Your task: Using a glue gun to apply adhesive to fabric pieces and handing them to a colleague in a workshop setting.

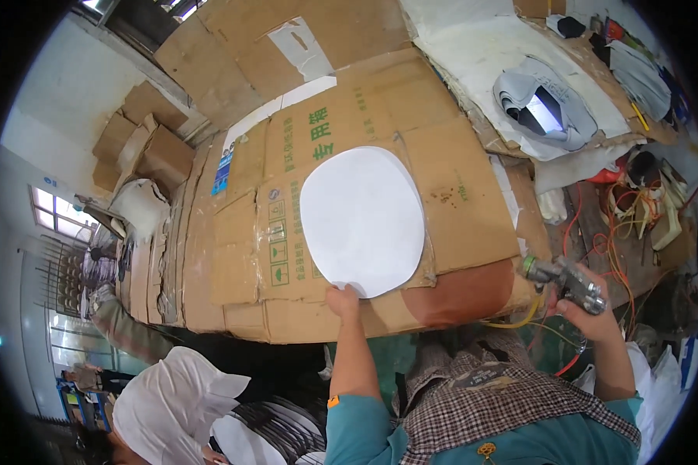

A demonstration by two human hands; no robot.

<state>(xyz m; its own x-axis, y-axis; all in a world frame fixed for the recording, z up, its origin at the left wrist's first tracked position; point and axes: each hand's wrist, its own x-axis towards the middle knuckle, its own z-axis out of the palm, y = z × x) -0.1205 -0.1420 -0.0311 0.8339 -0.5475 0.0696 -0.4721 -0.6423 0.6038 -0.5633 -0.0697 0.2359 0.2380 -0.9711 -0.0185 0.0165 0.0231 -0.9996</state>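
For good work here, I'd judge: smooth white oval sheet [363, 221] pressed flat, steadied only at its rim, grey metal spray gun with a green tip [564, 282] aimed clear of the fingers. Sheet lies on printed brown cardboard [240, 267]; 1 layer or more, can't tell. Left hand [344, 300] narrow, pinching the sheet's near edge. Right hand [588, 308] wrapped round the gun, well apart from the sheet; trigger squeeze unclear.
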